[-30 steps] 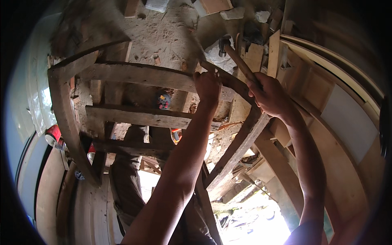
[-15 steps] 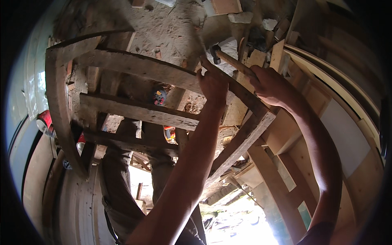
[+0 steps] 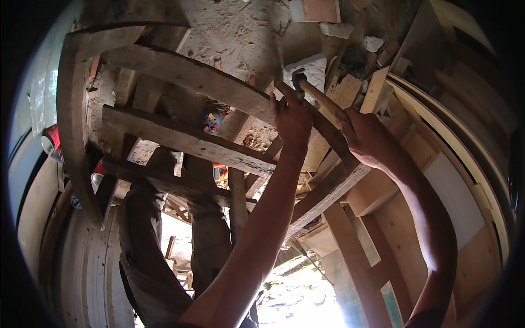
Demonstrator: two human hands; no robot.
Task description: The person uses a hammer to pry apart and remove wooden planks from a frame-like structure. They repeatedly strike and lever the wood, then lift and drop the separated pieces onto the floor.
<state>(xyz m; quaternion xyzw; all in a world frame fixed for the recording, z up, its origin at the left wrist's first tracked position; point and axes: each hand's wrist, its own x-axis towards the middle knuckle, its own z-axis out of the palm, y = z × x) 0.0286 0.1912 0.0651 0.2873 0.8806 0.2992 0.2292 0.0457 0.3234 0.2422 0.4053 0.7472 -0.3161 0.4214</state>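
Observation:
A weathered wooden frame [image 3: 186,136] with several rails and curved end pieces fills the middle of the head view. At its right end my left hand [image 3: 293,123] is closed around the joint of the top rail and a dark curved piece; whether a small thing is also between its fingers cannot be seen. My right hand [image 3: 363,136] grips the wooden handle of a claw hammer [image 3: 320,97]. The hammer's dark head is just right of my left fingertips, over the curved piece's upper end.
My legs [image 3: 205,235] stand behind the lower rails. Boards and cabinet-like panels [image 3: 415,218] line the right side. Wood scraps and pale stones [image 3: 336,30] lie on the dirt floor at the far right. Red cans [image 3: 98,174] stand at the left, and a round grey item [image 3: 212,121] shows between rails.
The hammer head has shifted slightly right and nearer, with my right hand. My left hand stays at the joint. The view has tilted a little, and the frame appears moved slightly left.

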